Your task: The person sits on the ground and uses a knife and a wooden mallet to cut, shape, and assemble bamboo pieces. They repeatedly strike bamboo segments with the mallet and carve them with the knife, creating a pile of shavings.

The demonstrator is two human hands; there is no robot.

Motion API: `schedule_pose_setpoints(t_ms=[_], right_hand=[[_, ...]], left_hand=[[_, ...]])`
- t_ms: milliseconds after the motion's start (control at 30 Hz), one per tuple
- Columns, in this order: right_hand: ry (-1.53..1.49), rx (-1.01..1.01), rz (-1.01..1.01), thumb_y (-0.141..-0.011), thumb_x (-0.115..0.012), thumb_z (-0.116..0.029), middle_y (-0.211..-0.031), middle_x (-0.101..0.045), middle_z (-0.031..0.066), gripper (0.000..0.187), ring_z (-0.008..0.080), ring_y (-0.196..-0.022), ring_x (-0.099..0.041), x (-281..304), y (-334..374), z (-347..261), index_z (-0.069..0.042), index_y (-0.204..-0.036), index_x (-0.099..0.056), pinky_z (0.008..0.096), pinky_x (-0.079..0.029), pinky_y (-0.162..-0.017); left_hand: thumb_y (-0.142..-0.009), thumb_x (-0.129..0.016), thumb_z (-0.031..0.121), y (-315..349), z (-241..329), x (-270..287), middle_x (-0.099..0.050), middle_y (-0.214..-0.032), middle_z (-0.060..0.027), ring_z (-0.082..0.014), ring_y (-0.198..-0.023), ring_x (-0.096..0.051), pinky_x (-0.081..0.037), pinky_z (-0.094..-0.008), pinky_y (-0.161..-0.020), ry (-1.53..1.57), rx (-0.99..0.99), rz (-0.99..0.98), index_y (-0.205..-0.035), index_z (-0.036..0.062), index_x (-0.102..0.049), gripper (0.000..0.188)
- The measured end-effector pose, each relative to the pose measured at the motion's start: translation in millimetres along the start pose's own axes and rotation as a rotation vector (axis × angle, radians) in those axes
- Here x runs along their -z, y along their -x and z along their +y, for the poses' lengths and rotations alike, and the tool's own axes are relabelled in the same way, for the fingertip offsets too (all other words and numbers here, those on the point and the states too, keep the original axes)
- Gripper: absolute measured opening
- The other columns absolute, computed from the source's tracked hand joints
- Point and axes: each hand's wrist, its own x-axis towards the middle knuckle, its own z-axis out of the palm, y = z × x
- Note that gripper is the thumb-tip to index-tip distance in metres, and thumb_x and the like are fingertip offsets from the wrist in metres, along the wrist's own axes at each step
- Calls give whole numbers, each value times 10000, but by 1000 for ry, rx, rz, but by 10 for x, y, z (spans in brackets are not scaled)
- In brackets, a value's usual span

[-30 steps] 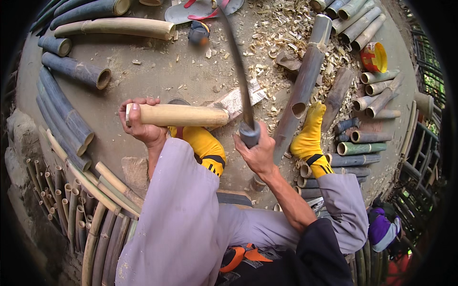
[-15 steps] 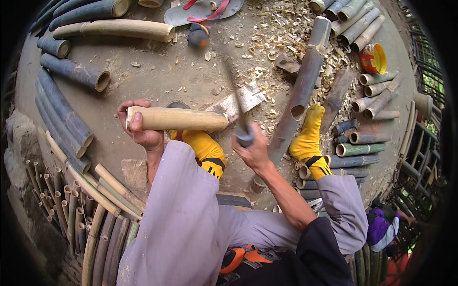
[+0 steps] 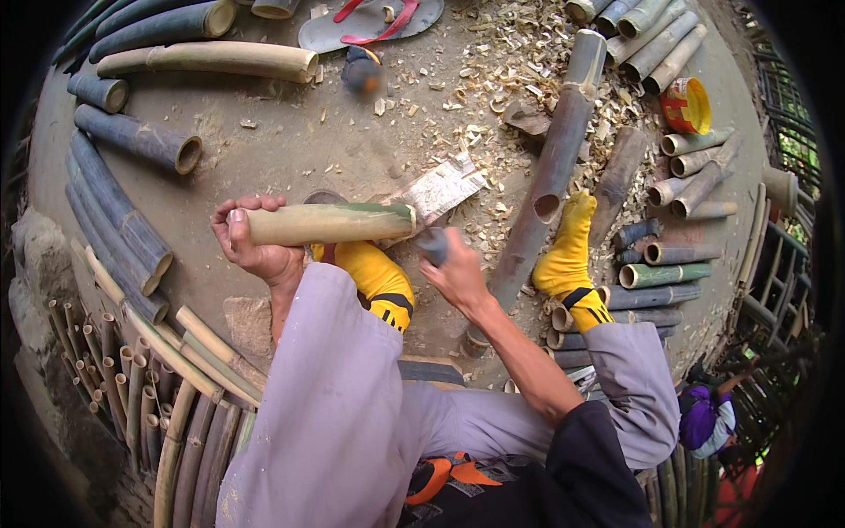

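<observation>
My left hand point(image 3: 255, 245) is closed around the left end of a bamboo section point(image 3: 326, 224), thumb on the near side. The section lies nearly level above my yellow-socked foot point(image 3: 374, 273). It is mostly scraped pale, with a green strip of skin along the top near its right end. That end is beside a pale, chipped wooden block point(image 3: 444, 188); whether they touch I cannot tell. Just right of it, my right hand point(image 3: 458, 275) grips a knife by its dark round handle point(image 3: 432, 246). The knife's blade cannot be made out now.
Wood shavings point(image 3: 493, 79) litter the ground ahead. A long dark bamboo pole point(image 3: 563, 150) slants between my feet. Cut bamboo lengths point(image 3: 671, 275) lie stacked right, near a red-yellow tub point(image 3: 686, 106); more bamboo point(image 3: 141, 139) lies left. A sandal point(image 3: 370, 25) and another person point(image 3: 701, 418) are farther off.
The bamboo section has been turned in my left hand, bringing its green strip into sight. My right hand with the knife has moved slightly left, and the blade, visible before, no longer shows.
</observation>
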Motion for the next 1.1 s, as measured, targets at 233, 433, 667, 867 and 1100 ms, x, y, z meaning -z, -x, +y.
schedule_pose_setpoints(t_ms=[233,433,667,867,1100], right_hand=[[-181,-47,67,-759,-725,-166,-787,-643,231,374,363,-759,-679,187,91,-233,8,-1018,-519,390,-521,-618],[3,-185,-87,-752,-703,-170,-774,-641,193,333,309,-671,-647,-7,-123,87,9,-972,-529,365,-506,-613],[-125,-81,37,-752,-728,-200,-765,-641,182,379,309,-682,-655,191,-60,-171,15,-989,-524,372,-507,-625],[-93,4,95,-742,-732,-191,-745,-630,176,372,303,-678,-659,76,2,-203,6,-979,-524,369,-508,-610],[-136,-165,-84,-754,-717,-242,-779,-640,202,406,351,-705,-647,35,-75,117,15,-1024,-556,410,-512,-654]], left_hand=[[-748,-551,227,26,19,45,-531,-772,-69,-201,-689,-553,-513,-399,-695,49,16,-61,-1058,117,-460,341],[-766,-554,248,-27,-5,20,-528,-804,-78,-209,-746,-554,-490,-401,-765,-50,-70,-181,-1067,94,-453,353],[-857,-541,227,-40,67,47,-551,-818,-92,-217,-746,-569,-506,-422,-752,143,206,79,-1112,94,-442,305],[-829,-531,169,38,64,-17,-543,-756,-97,-221,-667,-560,-522,-419,-652,11,-43,-54,-1119,96,-436,314],[-801,-554,177,-26,75,38,-548,-782,-109,-223,-685,-560,-513,-434,-689,66,-34,-117,-1134,85,-412,373]])
